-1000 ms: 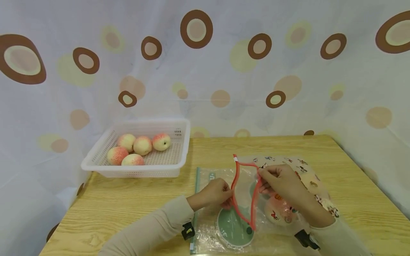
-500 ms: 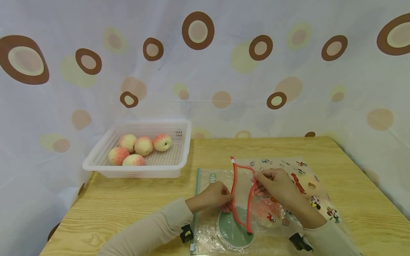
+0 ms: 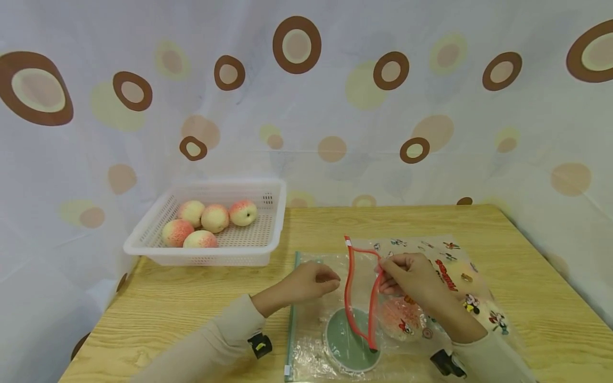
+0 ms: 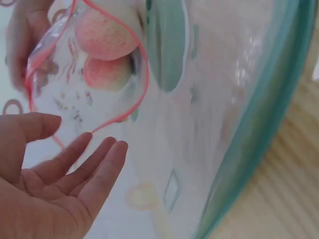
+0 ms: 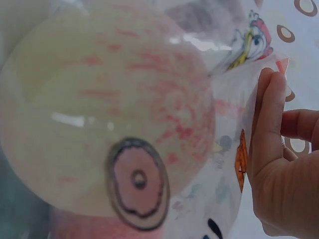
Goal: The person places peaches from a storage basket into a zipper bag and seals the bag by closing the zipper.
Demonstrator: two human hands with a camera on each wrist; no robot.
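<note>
My right hand [image 3: 416,279] pinches the red-edged mouth of a clear zip bag [image 3: 442,268] printed with cartoon figures. The red rim [image 3: 350,287] stands up and gapes. Through the film, the left wrist view shows a peach [image 4: 107,32] and another peach [image 4: 108,73] inside. In the right wrist view a peach [image 5: 104,109] fills much of the frame behind the printed film. My left hand [image 3: 306,282] is just left of the rim, holding nothing, its fingers loosely bent and apart from the thumb.
A second clear bag with a teal zip edge [image 3: 291,330] and a green printed circle [image 3: 351,343] lies flat underneath. At the back left stands a white basket [image 3: 275,239] with several peaches [image 3: 214,218]. A spotted curtain [image 3: 330,96] hangs behind the wooden table [image 3: 201,292].
My left hand has let go of the bag's red rim and moved a little left. The right hand, still gripping the rim, has shifted slightly left and down since the first frame.
</note>
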